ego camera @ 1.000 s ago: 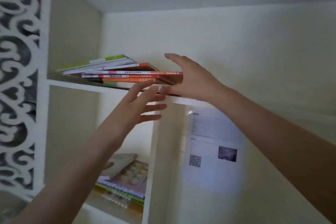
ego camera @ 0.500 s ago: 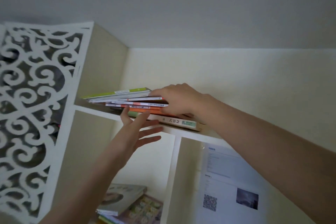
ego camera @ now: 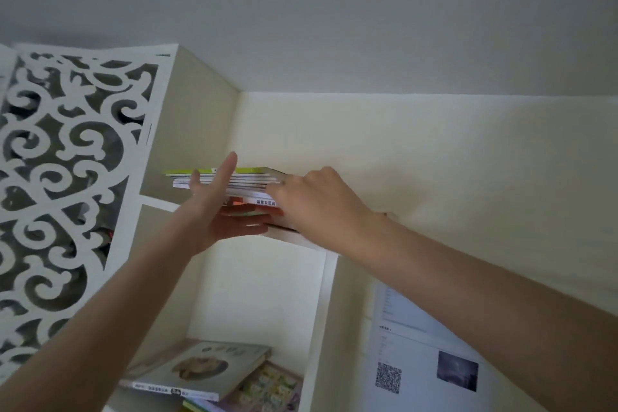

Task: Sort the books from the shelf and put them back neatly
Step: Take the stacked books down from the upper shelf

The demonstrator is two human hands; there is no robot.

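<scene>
Reaching up beside the white fretwork panel, above more books lying flat lower down, we hold our left grip open under the stack of books on the top shelf, straight fingers beneath it, its thumb raised across its front edges. Our right grip curls over the stack's right end, clutching it. Lower right, a printed sheet bearing a QR code hangs flat beside the shelf unit.
</scene>
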